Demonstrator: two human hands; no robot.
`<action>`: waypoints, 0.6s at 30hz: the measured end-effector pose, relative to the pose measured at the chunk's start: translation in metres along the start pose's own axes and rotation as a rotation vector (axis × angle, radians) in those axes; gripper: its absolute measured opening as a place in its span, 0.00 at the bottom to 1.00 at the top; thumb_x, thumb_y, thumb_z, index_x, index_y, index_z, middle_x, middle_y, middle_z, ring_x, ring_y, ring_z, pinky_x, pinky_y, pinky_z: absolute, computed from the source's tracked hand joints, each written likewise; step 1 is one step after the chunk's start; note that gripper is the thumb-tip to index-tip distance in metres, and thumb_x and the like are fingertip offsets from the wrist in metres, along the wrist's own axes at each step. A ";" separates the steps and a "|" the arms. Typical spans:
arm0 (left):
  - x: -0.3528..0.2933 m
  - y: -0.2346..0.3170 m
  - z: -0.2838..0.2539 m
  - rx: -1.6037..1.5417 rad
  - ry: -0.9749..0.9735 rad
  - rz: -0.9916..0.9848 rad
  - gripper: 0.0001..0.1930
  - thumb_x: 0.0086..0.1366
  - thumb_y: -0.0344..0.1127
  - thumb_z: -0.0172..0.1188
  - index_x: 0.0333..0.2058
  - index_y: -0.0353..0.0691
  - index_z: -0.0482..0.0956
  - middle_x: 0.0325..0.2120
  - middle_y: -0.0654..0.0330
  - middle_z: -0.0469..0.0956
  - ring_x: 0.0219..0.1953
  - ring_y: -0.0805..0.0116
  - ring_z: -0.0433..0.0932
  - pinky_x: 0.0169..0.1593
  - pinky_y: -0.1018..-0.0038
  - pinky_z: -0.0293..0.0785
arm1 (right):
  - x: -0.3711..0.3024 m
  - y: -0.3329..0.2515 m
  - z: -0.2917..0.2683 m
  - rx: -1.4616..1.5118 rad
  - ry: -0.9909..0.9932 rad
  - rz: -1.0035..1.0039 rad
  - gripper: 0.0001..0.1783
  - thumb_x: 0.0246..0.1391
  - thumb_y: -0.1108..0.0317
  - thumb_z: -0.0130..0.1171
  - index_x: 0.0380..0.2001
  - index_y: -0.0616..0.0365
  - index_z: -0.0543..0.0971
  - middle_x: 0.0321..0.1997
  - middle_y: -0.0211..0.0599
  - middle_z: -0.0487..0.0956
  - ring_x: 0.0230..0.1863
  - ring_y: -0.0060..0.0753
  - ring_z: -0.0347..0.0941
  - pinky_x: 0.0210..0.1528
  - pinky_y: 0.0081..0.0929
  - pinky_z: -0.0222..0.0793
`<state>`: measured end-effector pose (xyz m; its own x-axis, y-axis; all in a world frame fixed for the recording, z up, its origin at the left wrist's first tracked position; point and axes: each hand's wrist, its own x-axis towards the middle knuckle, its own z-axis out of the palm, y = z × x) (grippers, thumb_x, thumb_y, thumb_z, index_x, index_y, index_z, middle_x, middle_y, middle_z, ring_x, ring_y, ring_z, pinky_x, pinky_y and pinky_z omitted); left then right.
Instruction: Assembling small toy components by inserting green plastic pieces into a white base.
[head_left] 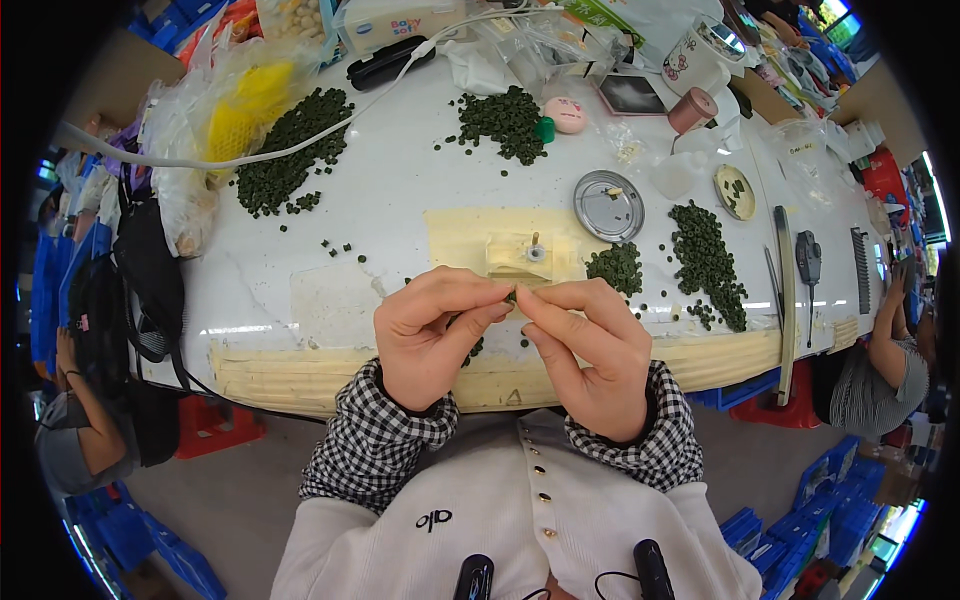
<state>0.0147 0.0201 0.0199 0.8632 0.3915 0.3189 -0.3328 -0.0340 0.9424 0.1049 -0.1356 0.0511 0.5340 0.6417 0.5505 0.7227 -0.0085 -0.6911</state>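
Pinched in the left hand, 1 small dark green piece is positioned on the near side of the pale fixture; the right hand meets it, grip unclear. Uneven pressure could eject it toward the green pile, right.

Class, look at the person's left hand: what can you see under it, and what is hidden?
Small dark green pieces show beside the left hand, on the white table. The area directly beneath the hand is covered, so any pieces there cannot be seen.
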 end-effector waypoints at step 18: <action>0.001 0.000 0.005 0.045 -0.058 -0.094 0.10 0.58 0.18 0.62 0.39 0.31 0.82 0.36 0.55 0.80 0.37 0.73 0.78 0.40 0.80 0.75 | -0.017 0.006 -0.016 0.039 -0.046 0.123 0.18 0.48 0.81 0.62 0.46 0.64 0.80 0.39 0.42 0.78 0.35 0.37 0.74 0.37 0.26 0.71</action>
<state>0.0174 0.0157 0.0210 0.9107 0.3412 0.2330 -0.2330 -0.0413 0.9716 0.1076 -0.1584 0.0450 0.5962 0.6722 0.4389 0.6348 -0.0601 -0.7703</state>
